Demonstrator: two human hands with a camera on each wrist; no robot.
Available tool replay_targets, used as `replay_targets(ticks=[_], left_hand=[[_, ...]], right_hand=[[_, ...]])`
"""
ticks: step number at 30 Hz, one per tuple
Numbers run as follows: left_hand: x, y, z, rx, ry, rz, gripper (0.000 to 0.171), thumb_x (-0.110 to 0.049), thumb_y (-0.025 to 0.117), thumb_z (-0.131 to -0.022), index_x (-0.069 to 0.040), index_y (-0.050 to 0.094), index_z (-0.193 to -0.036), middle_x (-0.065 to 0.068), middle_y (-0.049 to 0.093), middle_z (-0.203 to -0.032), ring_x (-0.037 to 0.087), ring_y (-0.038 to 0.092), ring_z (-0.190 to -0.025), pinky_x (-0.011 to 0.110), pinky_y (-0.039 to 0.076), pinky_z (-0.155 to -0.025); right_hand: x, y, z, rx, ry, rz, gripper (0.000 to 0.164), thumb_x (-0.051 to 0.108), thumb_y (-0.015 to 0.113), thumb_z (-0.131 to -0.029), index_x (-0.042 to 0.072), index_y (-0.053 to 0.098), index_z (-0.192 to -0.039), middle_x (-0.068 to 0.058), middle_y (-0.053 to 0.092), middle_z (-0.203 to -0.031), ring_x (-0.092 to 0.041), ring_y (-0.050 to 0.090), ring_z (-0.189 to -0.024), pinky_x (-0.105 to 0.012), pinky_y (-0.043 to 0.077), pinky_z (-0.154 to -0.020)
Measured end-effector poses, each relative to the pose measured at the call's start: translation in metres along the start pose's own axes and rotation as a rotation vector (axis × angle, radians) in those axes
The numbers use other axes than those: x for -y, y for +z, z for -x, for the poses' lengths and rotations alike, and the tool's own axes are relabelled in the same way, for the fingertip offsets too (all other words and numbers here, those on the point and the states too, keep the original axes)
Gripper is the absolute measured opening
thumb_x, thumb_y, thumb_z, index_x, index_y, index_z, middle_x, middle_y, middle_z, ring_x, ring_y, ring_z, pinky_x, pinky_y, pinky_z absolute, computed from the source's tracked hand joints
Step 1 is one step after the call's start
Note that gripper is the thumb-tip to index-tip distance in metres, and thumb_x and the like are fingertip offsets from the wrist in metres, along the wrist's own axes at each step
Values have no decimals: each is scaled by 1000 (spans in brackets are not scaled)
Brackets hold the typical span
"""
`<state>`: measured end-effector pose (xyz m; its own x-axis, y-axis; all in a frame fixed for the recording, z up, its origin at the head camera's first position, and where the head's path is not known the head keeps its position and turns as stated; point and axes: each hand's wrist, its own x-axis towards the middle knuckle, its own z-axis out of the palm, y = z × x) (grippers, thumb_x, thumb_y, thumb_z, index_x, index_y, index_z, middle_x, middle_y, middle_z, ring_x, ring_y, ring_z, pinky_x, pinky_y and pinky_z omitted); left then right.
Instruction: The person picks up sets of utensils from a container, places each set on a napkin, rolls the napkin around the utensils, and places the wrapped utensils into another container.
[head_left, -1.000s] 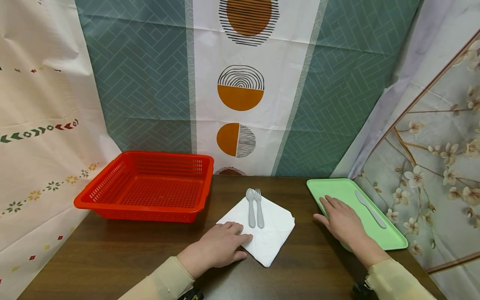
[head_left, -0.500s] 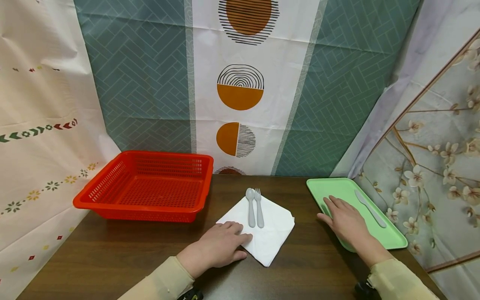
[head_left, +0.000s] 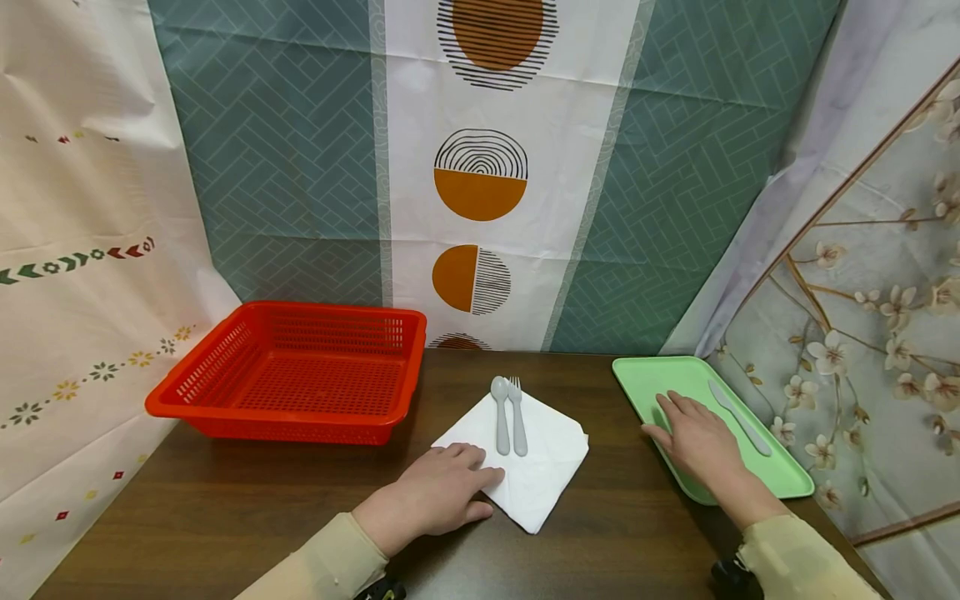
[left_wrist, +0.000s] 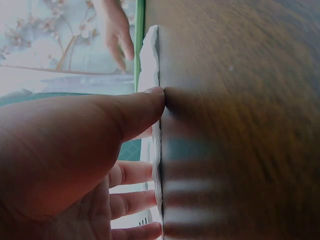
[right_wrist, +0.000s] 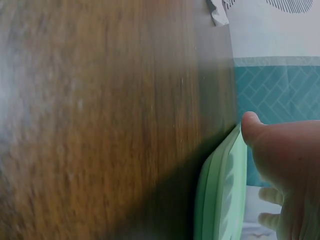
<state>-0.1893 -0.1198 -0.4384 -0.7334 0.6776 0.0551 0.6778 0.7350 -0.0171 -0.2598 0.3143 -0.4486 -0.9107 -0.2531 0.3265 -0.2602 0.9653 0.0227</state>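
My left hand (head_left: 446,490) rests with its fingertips on the near left edge of a white paper napkin (head_left: 551,450); in the left wrist view its thumb (left_wrist: 142,110) touches down by the napkin's edge. A grey spoon (head_left: 502,421) and a grey fork (head_left: 519,421) lie side by side on that napkin. Over the left part of a light green tray (head_left: 783,479) is my right hand (head_left: 701,442), fingers extended and holding nothing. A grey knife (head_left: 740,418) lies in the tray, to the right of this hand. The right wrist view shows the palm above the tray's rim.
A red perforated plastic basket (head_left: 322,383) stands at the back left of the brown wooden table (head_left: 247,508). Patterned cloth hangs (head_left: 480,275) along the back and both sides, close to the basket and the tray.
My right hand has shifted slightly right, further over the green tray. The left hand, napkin, spoon, fork and knife have stayed in place.
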Motion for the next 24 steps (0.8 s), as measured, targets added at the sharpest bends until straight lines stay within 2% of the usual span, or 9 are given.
replay_targets(ticks=[14,20,24], left_hand=[[0,0,0,-5,-4,2,46,-48,77,-102,-32,71,-144,4,65,-137,27,62,-130,50,56,-100],[0,0,0,-3,-3,3,46,-48,77,-102,-31,71,-145,4,66,-138,27,62,-131,50,56,-101],[0,-1,0,1,-5,4,46,-48,77,-102,-31,70,-145,4,65,-138,27,62,-130,50,56,-101]], right_hand=[[-12,-1,4,-13,36,28,63,38,74,-106,-11,62,-143,-38,59,-146,-58,57,-133,-71,46,-107],[-19,-2,5,36,81,2,64,38,69,-109,-13,58,-147,-41,54,-149,-61,52,-136,-74,42,-110],[-26,1,7,41,86,12,66,39,70,-109,-14,57,-146,-41,54,-148,-62,53,-134,-73,43,-109]])
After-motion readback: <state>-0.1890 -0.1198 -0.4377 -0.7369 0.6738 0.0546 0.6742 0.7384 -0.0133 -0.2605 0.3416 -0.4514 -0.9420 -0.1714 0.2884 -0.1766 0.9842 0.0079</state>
